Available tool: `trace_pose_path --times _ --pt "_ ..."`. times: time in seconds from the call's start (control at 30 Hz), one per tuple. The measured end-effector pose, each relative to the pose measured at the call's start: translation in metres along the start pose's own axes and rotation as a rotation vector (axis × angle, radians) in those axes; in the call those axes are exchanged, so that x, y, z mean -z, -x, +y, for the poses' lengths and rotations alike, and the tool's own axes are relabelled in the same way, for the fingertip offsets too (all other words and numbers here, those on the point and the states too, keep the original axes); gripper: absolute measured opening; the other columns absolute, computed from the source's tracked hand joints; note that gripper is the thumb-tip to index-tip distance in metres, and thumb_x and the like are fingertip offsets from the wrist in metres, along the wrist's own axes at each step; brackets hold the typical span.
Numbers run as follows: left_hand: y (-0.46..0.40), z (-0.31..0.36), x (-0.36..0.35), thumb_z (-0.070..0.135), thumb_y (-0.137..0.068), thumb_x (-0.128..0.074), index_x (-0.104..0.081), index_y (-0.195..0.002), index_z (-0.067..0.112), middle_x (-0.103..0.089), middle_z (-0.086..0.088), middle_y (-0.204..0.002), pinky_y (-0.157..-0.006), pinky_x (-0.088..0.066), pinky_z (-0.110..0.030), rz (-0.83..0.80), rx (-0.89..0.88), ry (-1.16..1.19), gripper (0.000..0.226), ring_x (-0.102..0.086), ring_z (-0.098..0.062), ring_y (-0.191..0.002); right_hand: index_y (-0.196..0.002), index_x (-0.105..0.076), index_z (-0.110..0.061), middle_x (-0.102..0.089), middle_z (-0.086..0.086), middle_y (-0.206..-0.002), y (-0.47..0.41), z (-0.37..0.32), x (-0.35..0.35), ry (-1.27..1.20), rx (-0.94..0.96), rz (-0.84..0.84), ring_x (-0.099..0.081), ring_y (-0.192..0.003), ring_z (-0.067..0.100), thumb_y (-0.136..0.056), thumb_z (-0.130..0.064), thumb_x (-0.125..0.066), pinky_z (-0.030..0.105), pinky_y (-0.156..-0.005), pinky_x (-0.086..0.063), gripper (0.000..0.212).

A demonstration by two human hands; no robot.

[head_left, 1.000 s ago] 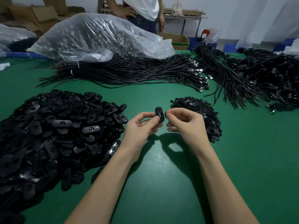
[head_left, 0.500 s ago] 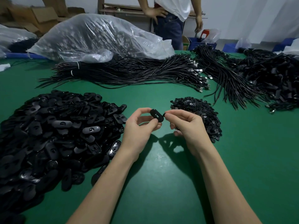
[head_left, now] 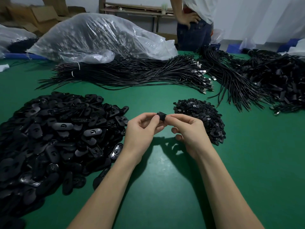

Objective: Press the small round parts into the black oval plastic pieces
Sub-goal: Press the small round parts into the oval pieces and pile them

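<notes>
Single head-worn wide-angle view, looking forward and down across the green table (head_left: pixel 247 162), close over both forearms; far wall visible at top.

The black oval piece (head_left: pixel 161 115) is largely covered by the fingertips of the left hand (head_left: pixel 142 129) and right hand (head_left: pixel 189 129); any round part in it cannot be made out. The pile of oval pieces (head_left: pixel 49 138) runs off the left edge. Contents of the clear plastic bag (head_left: pixel 99 37) are blurred. The standing person (head_left: pixel 194 22) is cut off by the top edge. The pile of small round parts (head_left: pixel 203 116) is too fine to resolve individually.
</notes>
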State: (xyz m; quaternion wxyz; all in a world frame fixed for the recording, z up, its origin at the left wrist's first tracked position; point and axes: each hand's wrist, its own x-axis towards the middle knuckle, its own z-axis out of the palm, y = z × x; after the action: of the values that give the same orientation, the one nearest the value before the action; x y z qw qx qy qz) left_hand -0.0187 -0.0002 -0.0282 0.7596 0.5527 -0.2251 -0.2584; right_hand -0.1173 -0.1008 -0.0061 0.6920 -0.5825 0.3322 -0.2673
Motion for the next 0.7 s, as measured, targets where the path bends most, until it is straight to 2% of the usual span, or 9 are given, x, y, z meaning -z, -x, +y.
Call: trace_pose_path --times 0.33,0.7 --pt "0.0024 0.0023 -0.0009 0.003 -0.099 -0.062 -0.070 -0.103 -0.002 -0.079 -0.010 -0.093 -0.080 -0.060 -0.024 -0.005 -0.006 -0.029 0.010 -0.077 -0.023 -0.092 -0.069 -0.081 -0.022 -0.068 -0.004 -0.066 -0.0008 -0.0012 -0.0033 0.005 -0.031 0.065 -0.052 -0.051 0.000 -0.082 -0.014 -0.084 0.014 -0.045 -0.039 0.015" --pt "0.0026 0.0023 -0.0003 0.002 -0.098 -0.062 -0.071 -0.106 0.001 -0.079 -0.009 -0.093 -0.081 -0.060 -0.024 -0.017 -0.016 -0.048 0.011 -0.077 -0.022 -0.092 -0.075 -0.081 -0.017 -0.072 0.001 -0.075 -0.0002 -0.0035 -0.0014 -0.018 -0.083 0.017 -0.052 -0.053 0.004 -0.083 -0.014 -0.083 0.016 -0.046 -0.037 0.008"
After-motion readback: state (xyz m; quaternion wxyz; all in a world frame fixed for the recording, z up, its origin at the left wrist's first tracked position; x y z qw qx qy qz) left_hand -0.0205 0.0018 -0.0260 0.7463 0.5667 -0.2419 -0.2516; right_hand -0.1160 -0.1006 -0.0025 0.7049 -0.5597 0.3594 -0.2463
